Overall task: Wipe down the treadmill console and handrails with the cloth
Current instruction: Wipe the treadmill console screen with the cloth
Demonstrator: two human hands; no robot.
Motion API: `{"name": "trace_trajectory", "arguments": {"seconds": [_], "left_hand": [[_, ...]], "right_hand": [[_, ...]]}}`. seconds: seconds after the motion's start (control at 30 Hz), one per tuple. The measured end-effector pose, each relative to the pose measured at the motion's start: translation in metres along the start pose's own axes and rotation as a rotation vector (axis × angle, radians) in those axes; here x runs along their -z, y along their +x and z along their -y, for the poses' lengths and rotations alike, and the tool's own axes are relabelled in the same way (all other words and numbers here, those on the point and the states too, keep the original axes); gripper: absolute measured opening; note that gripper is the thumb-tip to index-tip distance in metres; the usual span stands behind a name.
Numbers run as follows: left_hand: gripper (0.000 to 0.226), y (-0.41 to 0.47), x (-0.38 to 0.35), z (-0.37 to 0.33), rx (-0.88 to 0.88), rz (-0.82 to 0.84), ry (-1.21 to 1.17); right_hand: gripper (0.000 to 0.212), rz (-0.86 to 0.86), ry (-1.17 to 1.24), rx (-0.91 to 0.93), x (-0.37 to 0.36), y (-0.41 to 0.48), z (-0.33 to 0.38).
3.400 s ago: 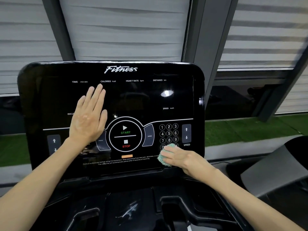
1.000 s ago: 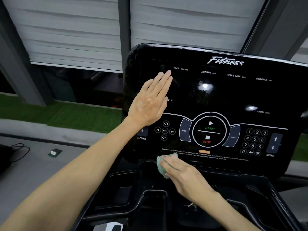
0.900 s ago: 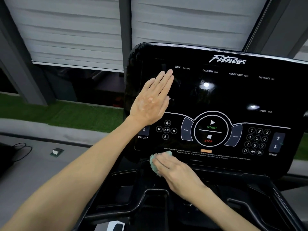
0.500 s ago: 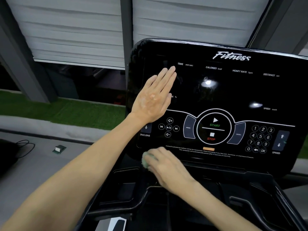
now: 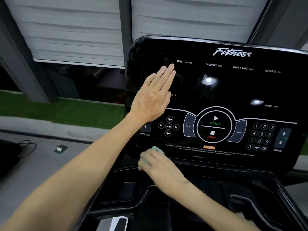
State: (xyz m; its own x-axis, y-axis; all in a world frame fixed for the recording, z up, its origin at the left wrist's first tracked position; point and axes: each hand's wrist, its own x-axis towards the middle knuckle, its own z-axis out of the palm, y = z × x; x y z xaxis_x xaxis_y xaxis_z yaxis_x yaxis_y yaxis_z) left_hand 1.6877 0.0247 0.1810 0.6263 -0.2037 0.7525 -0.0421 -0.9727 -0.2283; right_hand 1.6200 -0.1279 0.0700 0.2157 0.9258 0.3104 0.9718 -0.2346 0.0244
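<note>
Right hand (image 5: 160, 165), grip closed on cloth (image 5: 156, 149), wipes console (image 5: 233, 90); flat, empty left hand (image 5: 153, 97) risks smudging it.

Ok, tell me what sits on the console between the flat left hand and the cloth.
In the head view, between the left hand and the cloth held in the right hand lie the media buttons and the INCLINE label on the console.

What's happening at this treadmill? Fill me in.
A person is wiping the treadmill console with a small green cloth. The right hand presses the cloth against the console's lower left edge, below the INCLINE button. The left hand lies flat and open on the screen's left side, seemingly bracing it. No handrail is being touched.
</note>
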Motion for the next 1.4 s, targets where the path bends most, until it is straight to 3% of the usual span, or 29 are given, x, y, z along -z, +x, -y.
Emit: {"name": "trace_trajectory", "arguments": {"seconds": [0.2, 0.37, 0.47, 0.6, 0.73, 0.93, 1.17, 1.3, 1.4], "left_hand": [[0.055, 0.000, 0.000, -0.001, 0.004, 0.003, 0.003], [0.056, 0.000, 0.000, -0.003, 0.006, 0.005, 0.012], [0.056, 0.000, -0.001, -0.004, 0.006, 0.001, 0.019], [0.055, 0.000, 0.000, -0.002, 0.001, 0.006, -0.010], [0.055, 0.000, -0.001, 0.000, 0.003, 0.008, -0.021], [0.055, 0.001, -0.002, -0.001, 0.003, 0.010, -0.015], [0.055, 0.000, -0.001, -0.001, -0.006, 0.024, -0.049], [0.055, 0.000, 0.000, -0.001, -0.001, 0.035, -0.054], [0.055, 0.000, 0.000, -0.001, 0.002, 0.047, -0.063]], "right_hand": [[0.037, -0.168, 0.164, -0.074, 0.010, -0.061, -0.039], [0.046, -0.118, 0.045, -0.082, -0.005, -0.067, -0.037], [0.036, -0.164, 0.038, -0.065, -0.016, -0.032, -0.014], [0.018, -0.102, 0.096, 0.001, -0.014, 0.003, -0.002], [0.023, -0.135, 0.235, -0.070, 0.006, -0.032, -0.027], [0.026, -0.183, 0.206, -0.231, 0.020, -0.100, -0.057], [0.031, -0.305, 0.263, -0.261, -0.001, -0.048, -0.026], [0.029, -0.213, 0.256, -0.139, -0.011, 0.001, 0.000], [0.036, -0.159, 0.333, -0.164, -0.007, 0.001, -0.002]]}}
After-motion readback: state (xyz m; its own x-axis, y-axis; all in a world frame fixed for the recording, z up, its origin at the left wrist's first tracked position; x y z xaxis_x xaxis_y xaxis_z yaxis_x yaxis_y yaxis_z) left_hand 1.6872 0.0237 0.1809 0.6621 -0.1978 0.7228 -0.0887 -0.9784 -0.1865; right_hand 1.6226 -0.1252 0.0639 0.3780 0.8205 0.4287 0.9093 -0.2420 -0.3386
